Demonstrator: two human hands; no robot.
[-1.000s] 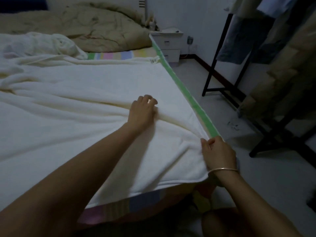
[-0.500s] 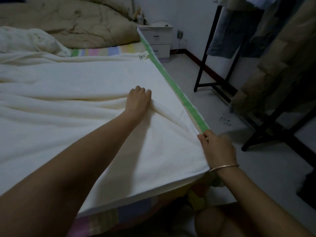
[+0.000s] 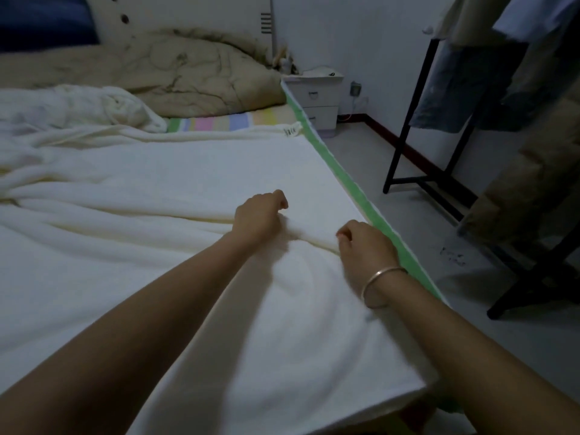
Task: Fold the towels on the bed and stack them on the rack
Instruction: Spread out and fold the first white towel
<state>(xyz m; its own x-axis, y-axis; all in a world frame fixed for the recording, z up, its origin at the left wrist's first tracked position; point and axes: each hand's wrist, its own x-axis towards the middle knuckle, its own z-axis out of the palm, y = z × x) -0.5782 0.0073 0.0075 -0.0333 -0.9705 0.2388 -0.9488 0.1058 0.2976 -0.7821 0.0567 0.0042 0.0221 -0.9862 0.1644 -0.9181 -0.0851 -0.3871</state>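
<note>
A large cream towel [image 3: 175, 183] lies spread over the bed [image 3: 354, 191], rumpled on the left, with a label at its far right corner. A raised crease runs across it toward the green bed edge. My left hand [image 3: 260, 218] sits on this crease with fingers curled into the cloth. My right hand [image 3: 365, 246], with a bangle on the wrist, grips the same crease close to the bed's right edge. Another white towel [image 3: 94, 105] lies crumpled at the far left. The black rack [image 3: 408, 171] stands on the floor to the right.
A tan quilt [image 3: 188, 76] is heaped at the head of the bed. A white nightstand [image 3: 317, 92] stands beyond the bed corner. Clothes [image 3: 470, 89] hang from the rack, and grey floor runs between bed and rack.
My right hand has left the towel's near right edge and moved up the bed edge to the crease. My left hand stays on the crease, fingers curled tighter.
</note>
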